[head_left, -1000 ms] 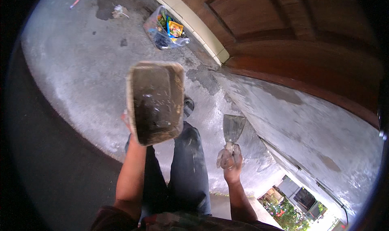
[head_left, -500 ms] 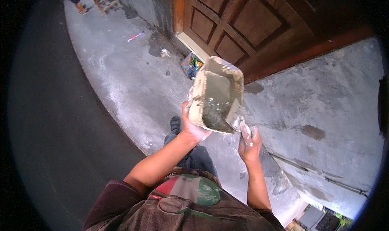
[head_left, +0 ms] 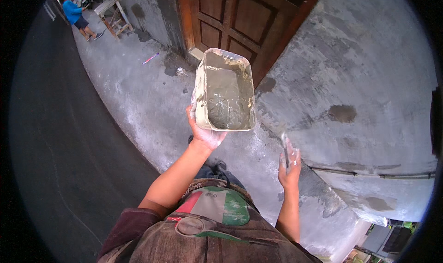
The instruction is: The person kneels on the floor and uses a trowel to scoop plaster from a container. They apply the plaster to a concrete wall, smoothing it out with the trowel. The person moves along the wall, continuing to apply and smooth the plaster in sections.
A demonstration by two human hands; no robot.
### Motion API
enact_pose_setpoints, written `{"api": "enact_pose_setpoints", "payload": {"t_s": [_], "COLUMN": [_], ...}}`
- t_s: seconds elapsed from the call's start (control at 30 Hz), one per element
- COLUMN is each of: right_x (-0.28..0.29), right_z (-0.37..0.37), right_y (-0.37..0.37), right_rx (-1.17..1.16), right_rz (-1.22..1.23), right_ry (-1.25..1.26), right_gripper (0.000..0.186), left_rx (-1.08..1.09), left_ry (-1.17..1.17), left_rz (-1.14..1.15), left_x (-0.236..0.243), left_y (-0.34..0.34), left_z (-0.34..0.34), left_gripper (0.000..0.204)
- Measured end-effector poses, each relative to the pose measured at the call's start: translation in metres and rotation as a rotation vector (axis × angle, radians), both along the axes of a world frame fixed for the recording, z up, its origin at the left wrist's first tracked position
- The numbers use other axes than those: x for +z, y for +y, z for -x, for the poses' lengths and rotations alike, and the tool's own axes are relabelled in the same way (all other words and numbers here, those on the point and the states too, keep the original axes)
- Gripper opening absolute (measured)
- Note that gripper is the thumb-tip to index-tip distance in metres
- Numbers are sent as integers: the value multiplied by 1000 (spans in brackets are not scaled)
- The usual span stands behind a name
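Note:
My left hand is closed round the near left side of a cream plastic tub, holding it up in front of me. Wet grey plaster lies inside, smooth toward the far end and stirred up at the near end. Dried smears coat the tub's rim and walls. To the right of the tub and apart from it, my right hand grips a putty knife. Motion smears its blade, which points up and left close to the grey wall. White residue marks the fingers of both hands.
A grey plastered wall with damp patches stands on my right, beside a brown panelled door. Beyond are a wooden stand and a person in blue. Debris lies on the concrete floor, bordered by dark pavement.
The putty knife has left the tub and moved right, toward the wall, with my right hand. The tub has shifted up and left in view. More of the wall and the distant person shows.

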State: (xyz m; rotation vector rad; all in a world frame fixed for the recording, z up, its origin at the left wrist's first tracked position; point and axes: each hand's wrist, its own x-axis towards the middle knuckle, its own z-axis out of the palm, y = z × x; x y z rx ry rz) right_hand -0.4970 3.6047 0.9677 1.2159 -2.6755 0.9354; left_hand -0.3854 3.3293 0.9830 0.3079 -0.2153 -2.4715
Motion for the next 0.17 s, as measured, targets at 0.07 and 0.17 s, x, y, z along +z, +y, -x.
{"api": "enact_pose_setpoints", "payload": {"t_s": [0.07, 0.17], "right_x": [25, 37], "right_z": [-16, -41], "right_y": [-2, -5], "right_rx": [-37, -50], "right_rz": [85, 193], "right_ry": [-97, -21], "right_gripper": [51, 51], "left_rx": [10, 44], "left_ry": [13, 64], "left_rz": [47, 34], "left_x": [-2, 1], "left_y": [13, 31], "left_z": [-3, 4], "left_gripper": [68, 68]}}
